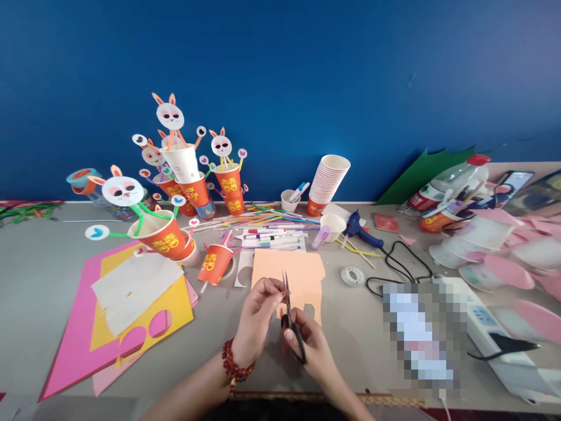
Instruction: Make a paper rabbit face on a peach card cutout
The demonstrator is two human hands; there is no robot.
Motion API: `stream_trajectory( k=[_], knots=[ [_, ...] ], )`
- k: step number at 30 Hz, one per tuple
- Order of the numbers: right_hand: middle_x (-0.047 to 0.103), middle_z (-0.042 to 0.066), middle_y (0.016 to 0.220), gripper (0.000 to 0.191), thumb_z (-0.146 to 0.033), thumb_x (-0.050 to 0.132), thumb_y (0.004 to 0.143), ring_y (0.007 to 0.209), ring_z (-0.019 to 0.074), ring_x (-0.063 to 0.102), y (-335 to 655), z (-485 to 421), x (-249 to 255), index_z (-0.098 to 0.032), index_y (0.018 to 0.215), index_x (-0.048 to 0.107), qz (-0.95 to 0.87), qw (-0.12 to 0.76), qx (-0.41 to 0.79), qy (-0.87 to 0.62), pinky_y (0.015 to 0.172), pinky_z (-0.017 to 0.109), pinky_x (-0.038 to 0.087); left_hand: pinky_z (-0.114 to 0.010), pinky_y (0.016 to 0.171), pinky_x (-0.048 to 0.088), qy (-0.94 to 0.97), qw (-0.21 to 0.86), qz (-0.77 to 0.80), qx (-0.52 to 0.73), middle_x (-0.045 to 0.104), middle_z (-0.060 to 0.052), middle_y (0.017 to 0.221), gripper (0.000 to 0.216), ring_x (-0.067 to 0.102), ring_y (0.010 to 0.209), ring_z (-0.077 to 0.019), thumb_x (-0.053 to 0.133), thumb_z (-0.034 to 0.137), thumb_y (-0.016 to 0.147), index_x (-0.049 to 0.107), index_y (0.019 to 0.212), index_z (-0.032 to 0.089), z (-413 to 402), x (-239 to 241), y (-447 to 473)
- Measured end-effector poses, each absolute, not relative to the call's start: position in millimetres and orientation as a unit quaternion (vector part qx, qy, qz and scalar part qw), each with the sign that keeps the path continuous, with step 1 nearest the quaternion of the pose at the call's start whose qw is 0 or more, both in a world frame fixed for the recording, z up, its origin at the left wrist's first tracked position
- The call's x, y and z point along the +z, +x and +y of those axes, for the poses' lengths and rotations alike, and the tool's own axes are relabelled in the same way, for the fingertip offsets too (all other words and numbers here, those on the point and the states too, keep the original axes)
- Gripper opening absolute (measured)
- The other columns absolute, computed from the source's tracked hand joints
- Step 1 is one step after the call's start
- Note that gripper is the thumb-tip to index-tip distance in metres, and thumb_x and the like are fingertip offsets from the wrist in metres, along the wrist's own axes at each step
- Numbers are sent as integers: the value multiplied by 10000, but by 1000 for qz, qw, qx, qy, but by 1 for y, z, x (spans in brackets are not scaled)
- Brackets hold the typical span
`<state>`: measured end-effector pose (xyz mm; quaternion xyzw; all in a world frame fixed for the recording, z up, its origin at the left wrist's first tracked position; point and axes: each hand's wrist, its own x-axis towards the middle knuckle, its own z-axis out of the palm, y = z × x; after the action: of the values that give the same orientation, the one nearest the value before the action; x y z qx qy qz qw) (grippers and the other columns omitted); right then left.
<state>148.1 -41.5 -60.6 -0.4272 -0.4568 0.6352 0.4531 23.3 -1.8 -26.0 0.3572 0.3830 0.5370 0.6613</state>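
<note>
Cutting is under way at six o'clock on the grey surface (350, 345): the left hand (256, 320) pinches a small peach paper scrap (281, 299), the right hand (313, 346) grips black-handled scissors (293, 327), a peach card sheet (300, 270) lies at their twelve o'clock, and next the scrap likely needs turning into the blades.

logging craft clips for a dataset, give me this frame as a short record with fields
setting: grey table against a blue wall
right hand: holds black-handled scissors, blades pointing away
left hand: beaded bracelet at the wrist, fingertips at the blades; what they pinch is too small to tell
behind the hands: peach paper sheet flat on the table
left side: paper-cup rabbits, pink sheet, yellow sheet
back: markers, cup stack, blue glue gun, tape roll
</note>
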Motion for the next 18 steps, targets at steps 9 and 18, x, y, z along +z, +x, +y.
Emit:
stream_trajectory(
  k=[9,18],
  knots=[
    [448,-57,587,454,-609,664,767,502,101,429,148,-42,-60,-210,740,448,-442,445,644,-438,487,218,338,-263,776,406,363,658,389,533,564,-45,943,123,512,850,-161,580,199,840,512,739,182,-3,-25,23],
    [422,-69,579,465,-605,669,765,478,87,416,148,-41,-62,-213,730,422,-443,448,643,-436,467,206,333,-269,787,407,361,662,377,538,569,-33,934,122,519,855,-157,577,195,846,514,742,183,-2,-26,23]
  ],
)
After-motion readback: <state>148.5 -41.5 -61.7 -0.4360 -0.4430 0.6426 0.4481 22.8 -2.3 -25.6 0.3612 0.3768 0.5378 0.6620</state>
